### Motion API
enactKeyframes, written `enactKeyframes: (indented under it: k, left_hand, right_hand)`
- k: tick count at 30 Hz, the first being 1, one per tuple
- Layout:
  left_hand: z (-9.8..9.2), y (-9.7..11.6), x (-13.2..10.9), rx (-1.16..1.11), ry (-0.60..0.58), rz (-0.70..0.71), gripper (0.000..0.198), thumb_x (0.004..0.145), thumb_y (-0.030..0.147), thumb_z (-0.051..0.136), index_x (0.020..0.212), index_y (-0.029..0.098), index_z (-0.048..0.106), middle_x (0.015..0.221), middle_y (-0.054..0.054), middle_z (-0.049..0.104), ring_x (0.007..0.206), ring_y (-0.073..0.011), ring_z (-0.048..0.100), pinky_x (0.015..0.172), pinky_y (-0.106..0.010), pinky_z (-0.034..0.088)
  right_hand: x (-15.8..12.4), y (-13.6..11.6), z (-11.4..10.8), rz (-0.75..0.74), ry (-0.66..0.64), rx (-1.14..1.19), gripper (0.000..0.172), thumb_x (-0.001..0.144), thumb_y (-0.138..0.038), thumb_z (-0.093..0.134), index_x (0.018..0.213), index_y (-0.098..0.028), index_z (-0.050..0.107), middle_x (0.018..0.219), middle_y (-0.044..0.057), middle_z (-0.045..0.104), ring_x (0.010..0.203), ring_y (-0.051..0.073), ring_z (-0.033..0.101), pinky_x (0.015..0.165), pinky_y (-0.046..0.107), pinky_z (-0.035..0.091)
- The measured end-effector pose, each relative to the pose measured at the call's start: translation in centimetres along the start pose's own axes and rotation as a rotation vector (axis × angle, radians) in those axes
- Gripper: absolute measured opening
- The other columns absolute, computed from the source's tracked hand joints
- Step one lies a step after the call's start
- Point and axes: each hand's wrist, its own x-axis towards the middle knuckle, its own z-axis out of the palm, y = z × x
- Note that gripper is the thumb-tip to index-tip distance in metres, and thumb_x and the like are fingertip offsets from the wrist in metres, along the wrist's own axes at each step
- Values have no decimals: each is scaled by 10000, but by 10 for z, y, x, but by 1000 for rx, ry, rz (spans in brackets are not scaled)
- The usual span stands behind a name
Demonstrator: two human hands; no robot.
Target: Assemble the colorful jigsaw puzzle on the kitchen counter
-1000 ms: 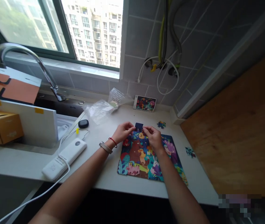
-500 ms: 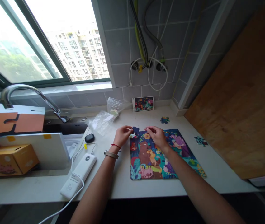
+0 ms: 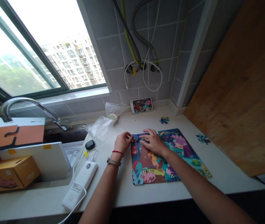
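Observation:
A colourful jigsaw puzzle [image 3: 148, 160] lies on the white counter in front of me. At its upper left corner, my left hand [image 3: 123, 142] pinches a dark blue puzzle piece [image 3: 135, 136] by its left edge. The piece is at the corner; whether it sits flush there I cannot tell. My right hand [image 3: 153, 143] rests on the puzzle's upper part, its fingers spread and pointing left toward that piece. Part of the picture is hidden under this hand and forearm.
Loose puzzle pieces [image 3: 164, 120] lie behind the puzzle, and more pieces [image 3: 202, 139] to its right. A picture card [image 3: 141, 105] leans on the wall. Left are a plastic bag [image 3: 103, 126], a power bank [image 3: 80, 183] with cable, a sink, a faucet [image 3: 33, 101] and boxes [image 3: 21, 171].
The dark blue piece has come down onto the puzzle's upper left corner. My right hand has opened from a pinch and laid its fingers on the puzzle. The view has shifted slightly.

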Motion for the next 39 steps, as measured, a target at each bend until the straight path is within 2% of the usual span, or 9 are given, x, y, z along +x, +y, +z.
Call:
enactKeyframes:
  k: [3, 10, 13, 15, 20, 22, 25, 34, 39]
  left_hand:
    - [0, 4, -2, 49, 12, 8, 85, 930, 285, 692, 892, 228, 741, 804, -33, 785, 771, -206, 725, 663, -254, 456]
    - [1, 2, -4, 118, 4, 49, 74, 939, 280, 709, 904, 229, 750, 800, -34, 763, 783, -221, 715, 706, -279, 481]
    - [3, -2, -3, 143, 15, 95, 102, 937, 261, 707, 869, 211, 765, 915, -77, 761, 909, -258, 716, 809, -328, 523]
    - [5, -6, -1, 148, 29, 129, 103, 941, 215, 681, 934, 201, 783, 1059, -109, 753, 1024, -280, 704, 901, -364, 536]
    - [12, -14, 4, 131, 31, 217, 528, 890, -9, 522, 1337, 208, 702, 1418, -107, 666, 1287, -263, 624, 1128, -397, 488]
    - [16, -15, 5, 128, 6, 250, 655, 827, -60, 499, 1397, 212, 670, 1393, -92, 691, 1305, -254, 615, 1143, -390, 487]
    - [19, -16, 6, 132, -24, 280, 703, 775, -67, 506, 1400, 206, 674, 1313, -95, 735, 1283, -272, 625, 1124, -405, 504]
    - [16, -15, 6, 114, -44, 340, 653, 805, -49, 497, 1373, 216, 681, 1349, -85, 714, 1284, -253, 616, 1121, -394, 493]
    - [14, -12, 4, 116, -34, 313, 457, 913, 27, 527, 1265, 235, 731, 1248, -82, 747, 1186, -245, 673, 1067, -375, 518]
  right_hand:
    - [-2, -2, 0, -24, -134, -179, 338, 918, -393, 719, 1228, -290, 805, 1448, 124, 610, 1398, 325, 482, 1197, 495, 386]
    - [-3, -3, 0, -9, -199, -243, 418, 922, -427, 725, 1326, -322, 758, 1528, 127, 558, 1457, 352, 429, 1211, 524, 361]
    - [-3, -4, 0, 1, -220, -254, 437, 933, -429, 709, 1358, -331, 735, 1551, 128, 539, 1476, 361, 414, 1212, 541, 356]
    - [-3, -5, 0, 8, -229, -256, 444, 939, -425, 702, 1373, -335, 725, 1554, 133, 535, 1480, 365, 415, 1214, 551, 350]
    - [-3, -8, -1, 10, -235, -261, 447, 943, -414, 689, 1384, -344, 716, 1559, 134, 536, 1484, 372, 416, 1217, 569, 339]
    - [-3, -8, -1, 13, -239, -266, 448, 947, -413, 683, 1389, -346, 712, 1563, 136, 533, 1490, 373, 413, 1215, 572, 340]
    - [-3, -9, -2, 20, -241, -264, 449, 949, -423, 677, 1391, -349, 709, 1563, 133, 535, 1495, 372, 407, 1212, 575, 341]
    - [-4, -8, -1, 24, -243, -263, 459, 952, -433, 672, 1403, -352, 699, 1568, 133, 521, 1481, 361, 426, 1212, 555, 334]
    - [-4, -8, -2, 19, -239, -251, 481, 948, -428, 668, 1419, -330, 688, 1563, 135, 529, 1469, 357, 438, 1208, 544, 347]
